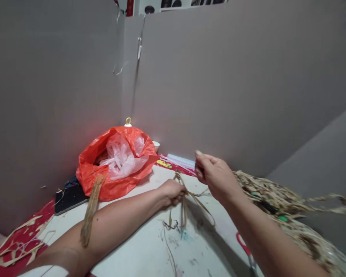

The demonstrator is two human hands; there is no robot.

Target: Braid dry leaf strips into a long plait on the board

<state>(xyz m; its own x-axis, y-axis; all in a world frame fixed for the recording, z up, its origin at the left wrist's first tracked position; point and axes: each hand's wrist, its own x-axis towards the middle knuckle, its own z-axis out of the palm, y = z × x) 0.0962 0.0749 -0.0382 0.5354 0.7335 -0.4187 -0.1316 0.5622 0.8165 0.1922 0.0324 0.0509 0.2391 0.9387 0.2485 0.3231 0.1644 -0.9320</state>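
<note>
My left hand is closed around a small bundle of dried plant-fibre strips. A knotted or looped end pokes out above the fist, while loose ends hang below and to the right. My right hand is raised to the right of it, thumb and fingers pinched together. Whether a thin strand sits in that pinch I cannot make out. Across my left forearm lies a wide brown dried strip. Beneath both hands is a white board with stains and fibre scraps.
A red plastic bag holding clear plastic stands at the back left, beside a dark flat device. Braided fibre work spreads along the right. Red-handled scissors lie partly behind my right forearm. Grey walls enclose the back; pale sticks lie there.
</note>
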